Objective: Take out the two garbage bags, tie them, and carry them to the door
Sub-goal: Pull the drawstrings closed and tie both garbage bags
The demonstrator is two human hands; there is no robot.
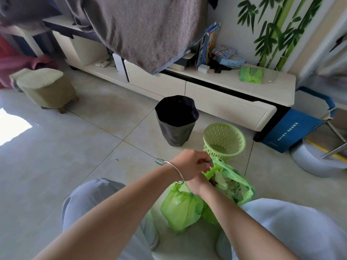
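Two green garbage bags lie on the floor between my knees. The nearer green bag [181, 209] is bunched shut at its top. The second green bag [234, 186] behind it gapes, with paper waste showing inside. My left hand [191, 164], with a silver bangle on the wrist, pinches this bag's far rim. Crossing under the left wrist, my right hand [197, 184] grips the bag's near rim; its fingers are mostly hidden. A green slotted basket [224, 140] stands bare just beyond the bags.
A black bin [176, 121] stands left of the basket, before a low white TV cabinet [225, 102] draped with a grey blanket [150, 30]. A padded stool [47, 89] sits at far left. A blue box [293, 130] and a pale tub [317, 162] are at right.
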